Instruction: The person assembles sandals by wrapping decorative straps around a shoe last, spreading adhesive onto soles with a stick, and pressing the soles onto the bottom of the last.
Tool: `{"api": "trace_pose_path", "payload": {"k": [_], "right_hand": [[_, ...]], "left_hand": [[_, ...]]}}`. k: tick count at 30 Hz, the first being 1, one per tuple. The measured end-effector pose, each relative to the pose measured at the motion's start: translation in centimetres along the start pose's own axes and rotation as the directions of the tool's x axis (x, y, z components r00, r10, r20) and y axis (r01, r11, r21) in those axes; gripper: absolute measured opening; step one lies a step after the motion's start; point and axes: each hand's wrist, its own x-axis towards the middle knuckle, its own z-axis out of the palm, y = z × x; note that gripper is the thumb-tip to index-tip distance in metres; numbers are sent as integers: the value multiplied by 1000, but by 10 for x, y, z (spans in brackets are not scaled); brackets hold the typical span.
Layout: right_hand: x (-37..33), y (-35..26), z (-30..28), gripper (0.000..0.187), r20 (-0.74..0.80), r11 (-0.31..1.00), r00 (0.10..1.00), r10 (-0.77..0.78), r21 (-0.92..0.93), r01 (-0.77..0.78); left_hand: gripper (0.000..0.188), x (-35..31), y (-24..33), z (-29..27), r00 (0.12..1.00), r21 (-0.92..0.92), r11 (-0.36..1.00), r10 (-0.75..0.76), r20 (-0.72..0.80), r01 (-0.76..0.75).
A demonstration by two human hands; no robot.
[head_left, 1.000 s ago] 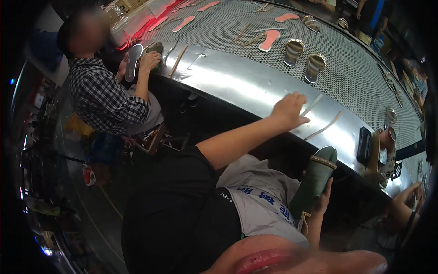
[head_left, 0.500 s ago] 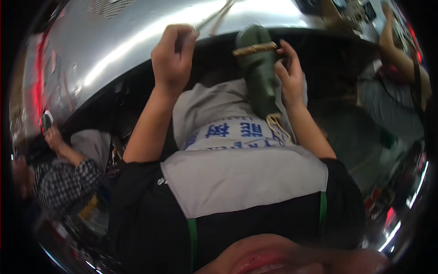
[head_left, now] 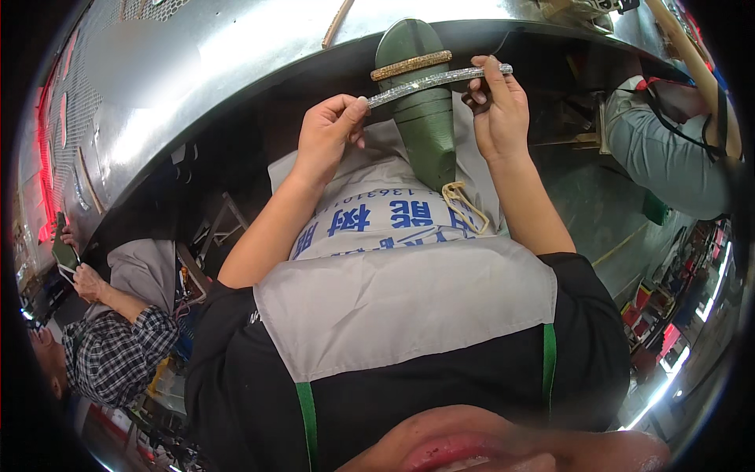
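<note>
A green shoe last (head_left: pixel 429 141) rests on my lap against the bench edge, toe pointing away, with a cord loop (head_left: pixel 465 206) at its near end. A gold glittery strap (head_left: pixel 410 65) lies across its toe part. Just nearer to me, a silver glittery strap (head_left: pixel 432 82) is stretched over the last. My left hand (head_left: pixel 334 130) pinches the strap's left end between thumb and fingers. On the other side, my right hand (head_left: pixel 501 110) is closed around the strap near its right end. Thin dark lines run across the last below the strap.
The shiny metal bench (head_left: pixel 259 67) curves along the far side, with a brown strip (head_left: pixel 338 22) on it. At the left a person in a checked shirt (head_left: pixel 118 346) holds a green last (head_left: pixel 64 250). Another person's grey apron (head_left: pixel 657 149) shows at the right.
The silver strap now spans the last between both hands. My left hand has come down toward me from the bench, and my right hand has closed on the strap.
</note>
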Motion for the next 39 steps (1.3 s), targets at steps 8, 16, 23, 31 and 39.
{"api": "trace_pose_path", "payload": {"k": [8,16,23,31,39], "right_hand": [[3,8,-16,29,-71,997,997,36,-64,-41],[17,13,-7,36,-15,861,863,505,78,-503],[22,6,8,30,318,909,852,416,-133,-394],[35,1,23,31,350,868,799,489,-107,-485],[6,-2,72,22,462,963,846,268,-91,-255]], "left_hand": [[22,15,-18,3,998,-120,993,25,62,-18],[17,21,-2,30,995,-306,952,27,93,3],[16,4,64,71,946,27,946,324,-13,-324],[22,12,56,54,965,-99,962,260,34,-255],[115,10,76,11,945,-298,940,238,225,-166]]}}
